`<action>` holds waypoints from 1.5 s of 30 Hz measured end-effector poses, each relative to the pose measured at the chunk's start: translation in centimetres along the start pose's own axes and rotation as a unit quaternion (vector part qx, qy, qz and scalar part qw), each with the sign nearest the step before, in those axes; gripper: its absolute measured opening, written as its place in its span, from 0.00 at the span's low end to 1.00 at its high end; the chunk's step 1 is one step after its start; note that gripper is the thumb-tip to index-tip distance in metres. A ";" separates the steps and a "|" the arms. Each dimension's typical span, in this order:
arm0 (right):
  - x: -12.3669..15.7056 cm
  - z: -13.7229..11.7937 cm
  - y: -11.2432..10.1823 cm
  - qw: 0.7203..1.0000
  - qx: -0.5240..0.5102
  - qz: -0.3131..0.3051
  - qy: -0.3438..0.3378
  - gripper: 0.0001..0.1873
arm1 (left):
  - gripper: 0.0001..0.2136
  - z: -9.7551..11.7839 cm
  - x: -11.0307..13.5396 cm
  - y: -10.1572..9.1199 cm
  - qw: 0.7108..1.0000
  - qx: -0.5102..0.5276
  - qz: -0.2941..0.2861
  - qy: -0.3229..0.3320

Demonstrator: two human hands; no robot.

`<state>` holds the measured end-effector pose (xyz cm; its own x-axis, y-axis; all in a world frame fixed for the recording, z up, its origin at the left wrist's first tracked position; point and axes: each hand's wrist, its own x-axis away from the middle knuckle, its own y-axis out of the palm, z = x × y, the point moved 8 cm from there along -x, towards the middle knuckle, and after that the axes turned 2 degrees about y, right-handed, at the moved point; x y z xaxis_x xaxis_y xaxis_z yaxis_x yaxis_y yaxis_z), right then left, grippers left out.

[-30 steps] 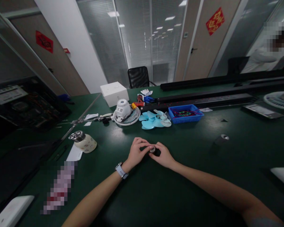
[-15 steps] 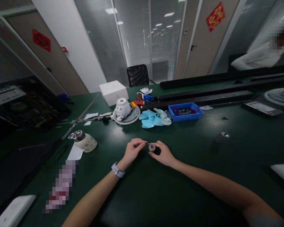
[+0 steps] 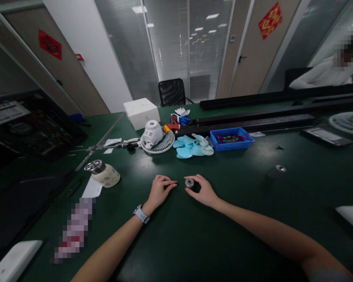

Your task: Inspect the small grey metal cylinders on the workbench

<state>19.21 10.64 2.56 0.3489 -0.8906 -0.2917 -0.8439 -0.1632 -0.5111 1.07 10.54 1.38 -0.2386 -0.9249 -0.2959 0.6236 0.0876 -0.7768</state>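
Observation:
My right hand (image 3: 204, 191) curls its thumb and fingers around a small metal cylinder (image 3: 189, 183) with a round hole in its top, which stands upright at the table. To the left, apart from the cylinder, is my left hand (image 3: 159, 191), wearing a watch (image 3: 141, 214). Its thumb and index fingertip come together in a pinch; whatever lies between them is too small to make out. Beyond both hands lie blue fan blades (image 3: 191, 148) and a white fan part (image 3: 153, 135) on its round grille.
A blue tray (image 3: 231, 146) of wires sits behind my right hand. A cream bottle (image 3: 110, 176) stands at left, a dark cylinder with a silver top (image 3: 278, 170) at right. A white box (image 3: 142, 114) and black rails (image 3: 253, 120) are farther back. A person (image 3: 320, 76) sits far right.
My left hand has drawn back leftward from the cylinder, widening the gap between the hands. My right hand keeps its hold, nearly still.

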 end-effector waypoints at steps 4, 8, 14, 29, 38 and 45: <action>0.1 -0.5 0.0 1.000 -0.006 0.005 -0.018 0.21 | 0.13 -0.4 0.1 -1.0 0.998 0.023 0.042 -0.030; -0.2 0.4 -1.5 0.999 0.033 -0.007 -0.006 0.17 | 0.15 -0.8 0.4 -1.7 0.994 0.032 0.077 -0.066; -1.6 5.4 -11.8 0.931 0.356 0.002 0.085 0.19 | 0.21 -0.6 0.3 -1.5 0.995 0.027 0.076 -0.054; -1.7 5.5 -18.1 0.879 0.471 0.064 0.041 0.24 | 0.16 -1.4 0.5 -1.7 0.988 0.077 0.099 -0.095; -2.8 -1.7 1.9 0.968 0.196 -0.103 -0.119 0.18 | 0.16 -1.4 0.4 -1.7 0.991 0.043 0.105 -0.065; -2.8 -1.7 3.1 0.960 0.226 -0.074 -0.148 0.08 | 0.17 -0.9 0.2 -1.6 0.994 0.021 0.097 -0.045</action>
<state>14.94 11.88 3.15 0.6083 -0.7007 -0.3727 -0.5369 -0.0175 -0.8434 -0.64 10.54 2.02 -0.0442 -0.9219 -0.3849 0.6823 0.2536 -0.6857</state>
